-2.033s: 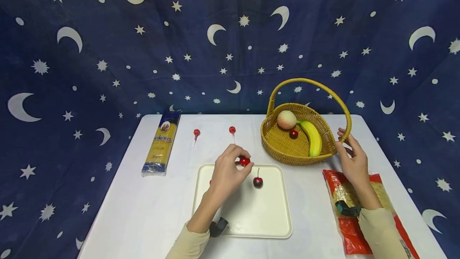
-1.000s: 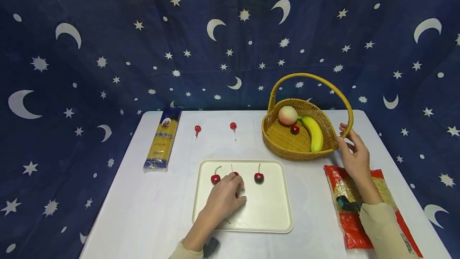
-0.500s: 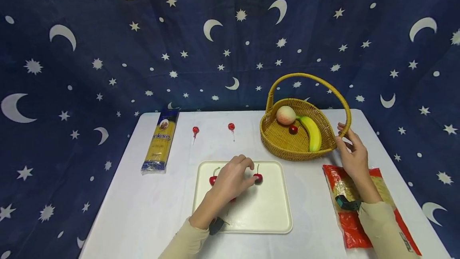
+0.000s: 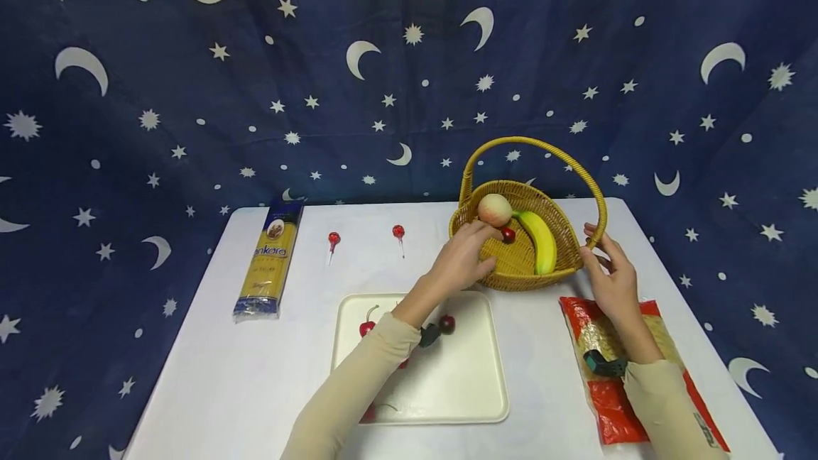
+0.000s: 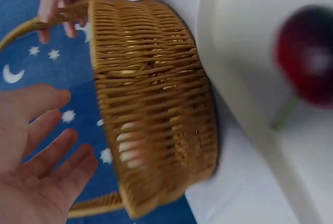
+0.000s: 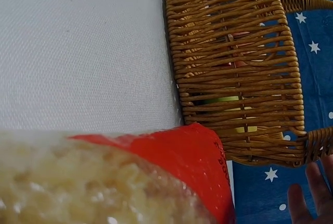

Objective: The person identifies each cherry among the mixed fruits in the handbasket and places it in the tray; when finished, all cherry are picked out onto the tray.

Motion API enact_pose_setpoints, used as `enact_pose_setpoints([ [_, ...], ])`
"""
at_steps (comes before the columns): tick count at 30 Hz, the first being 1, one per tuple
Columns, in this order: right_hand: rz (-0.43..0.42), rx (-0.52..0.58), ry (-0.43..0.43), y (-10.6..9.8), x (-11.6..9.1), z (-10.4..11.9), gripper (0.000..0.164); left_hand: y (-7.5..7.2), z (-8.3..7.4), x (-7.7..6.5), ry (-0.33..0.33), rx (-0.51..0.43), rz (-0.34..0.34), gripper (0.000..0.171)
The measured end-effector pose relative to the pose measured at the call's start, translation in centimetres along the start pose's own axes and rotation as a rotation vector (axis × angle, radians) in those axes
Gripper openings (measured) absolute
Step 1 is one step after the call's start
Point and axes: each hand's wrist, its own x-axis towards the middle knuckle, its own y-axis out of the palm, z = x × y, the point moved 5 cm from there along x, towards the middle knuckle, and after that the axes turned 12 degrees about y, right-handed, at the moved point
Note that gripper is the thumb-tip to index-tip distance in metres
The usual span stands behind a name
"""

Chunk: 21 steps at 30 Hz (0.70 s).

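Observation:
My left hand [image 4: 465, 258] reaches over the left rim of the wicker basket [image 4: 511, 282], fingers loosely bent. The left wrist view shows nothing in that hand [image 5: 44, 156]. Inside the basket lie a peach [image 4: 495, 210], a red cherry [image 4: 508, 234] near my left fingertips, and a banana [image 4: 540, 241]. At the basket's right side, my right hand [image 4: 613, 275] grips the foot of the handle [image 4: 597, 222] between thumb and fingers. Several stemmed cherries, among them a dark one [image 4: 446, 324] and a red one [image 4: 367, 329], rest on the cream tray [image 4: 466, 403], partly hidden by my left forearm.
Two red lollipops [image 4: 334, 240] lie on the white tablecloth behind the tray. A spaghetti packet [image 4: 268, 261] is at the left. Under my right forearm lies a red-ended pasta bag [image 4: 616, 403]. A dark blue star-and-moon curtain [image 4: 255, 77] hangs behind the table.
Two seconds ago my left hand held a cherry above the tray; it let go of it there, then moved right and away to the basket. My right hand stays at the handle.

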Motion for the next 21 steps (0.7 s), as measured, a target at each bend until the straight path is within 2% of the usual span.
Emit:
enact_pose_setpoints([
  [4, 0.007, 0.007, -0.006, 0.4, -0.3, -0.3, 0.048, 2.3, 0.9, 3.2, -0.019, -0.034, 0.078, 0.041],
  [9, 0.014, 0.005, -0.005, 0.7, -0.3, -0.5, 0.048, 4.6, 2.0, 5.9, -0.085, -0.039, 0.207, 0.048],
  [12, 0.017, 0.000, -0.009, 0.7, -0.2, -0.4, 0.048, 5.6, 2.4, 6.8, -0.115, -0.007, 0.271, 0.049],
  [16, 0.017, -0.009, -0.024, 0.5, 0.1, -0.5, 0.048, 6.5, 2.5, 7.7, -0.127, 0.010, 0.313, 0.049],
  [21, 0.001, -0.014, -0.017, -0.4, 0.2, -0.5, 0.048, 7.5, 2.3, 8.5, -0.137, 0.048, 0.350, 0.028],
])
